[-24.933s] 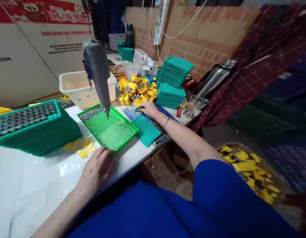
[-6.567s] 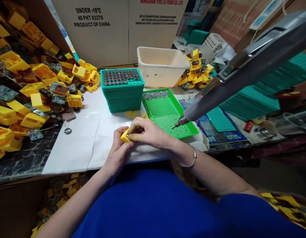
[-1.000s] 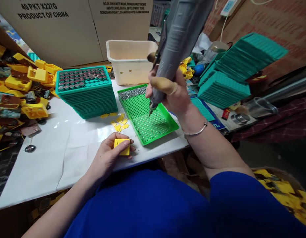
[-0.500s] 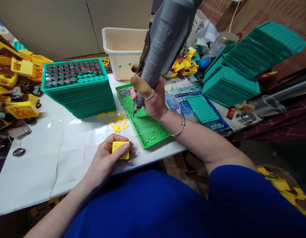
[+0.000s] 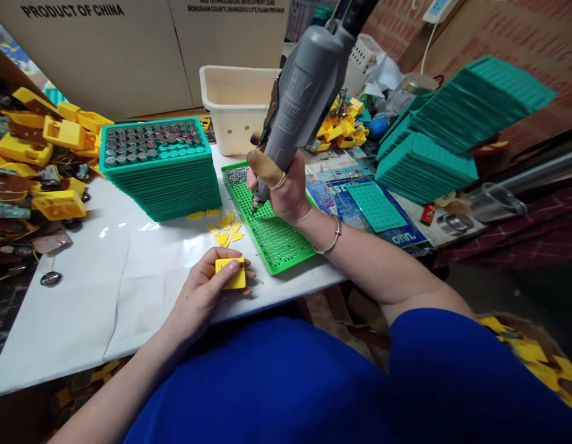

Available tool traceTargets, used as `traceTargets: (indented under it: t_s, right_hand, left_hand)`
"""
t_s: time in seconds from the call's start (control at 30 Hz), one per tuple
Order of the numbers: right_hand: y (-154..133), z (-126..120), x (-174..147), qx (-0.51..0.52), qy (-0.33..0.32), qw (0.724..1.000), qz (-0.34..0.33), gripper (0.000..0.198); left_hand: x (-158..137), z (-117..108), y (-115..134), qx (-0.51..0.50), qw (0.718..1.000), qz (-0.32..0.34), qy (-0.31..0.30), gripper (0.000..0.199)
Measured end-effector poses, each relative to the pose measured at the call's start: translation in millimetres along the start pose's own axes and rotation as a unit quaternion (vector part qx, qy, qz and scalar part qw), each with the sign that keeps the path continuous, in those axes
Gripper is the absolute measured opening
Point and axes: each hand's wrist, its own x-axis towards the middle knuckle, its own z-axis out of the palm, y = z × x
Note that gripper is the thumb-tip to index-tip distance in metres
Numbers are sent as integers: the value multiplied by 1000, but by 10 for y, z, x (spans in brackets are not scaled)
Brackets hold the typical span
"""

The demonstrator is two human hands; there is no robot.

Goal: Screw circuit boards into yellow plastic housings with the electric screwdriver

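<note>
My left hand [image 5: 211, 274] grips a small square yellow plastic casing [image 5: 236, 280], thumb on top, close to the table's front edge. My right hand [image 5: 286, 188] is wrapped around a grey electric screwdriver [image 5: 302, 92], which leans with its bit down. The bit's tip is over the green perforated tray [image 5: 286, 246]; whether it touches the tray I cannot tell. Small screws [image 5: 237, 176] are heaped at the tray's far left corner, and many holes further forward hold shiny pieces. Between tray and left hand lie several flat yellow plastic pieces [image 5: 223, 237].
A tall stack of teal trays [image 5: 169, 191], its top one filled with round batteries, stands left of the green tray. Behind is a white bin [image 5: 244, 132]. Yellow casings with wiring [image 5: 58, 135] pile up at left. More teal trays [image 5: 427, 163] lean at right.
The view has shifted a little, so the surroundings sit slightly further right at left. Both hands keep their holds, and the screwdriver stays over the green tray.
</note>
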Motion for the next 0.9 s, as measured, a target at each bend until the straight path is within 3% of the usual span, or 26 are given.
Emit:
traceTargets:
  t_s: [0.43,0.57,0.73,0.9]
  right_hand:
    - [-109,36,8,29,-3,999,-39,41]
    - [-316,43,-30,46,4,997,-55,42]
    - [-647,144,-330,153,-72,985,-25,35]
    - [-618,244,-525,161,-105,981,-14,32]
  left_hand:
    - [66,-37,-2,-76,997,-8,24,23]
    - [67,-20,9,-82,996,-9,37,25]
    - [42,-6,18,-82,996,-7,26,28]
    - [42,-20,-1,-77,997,-2,20,26]
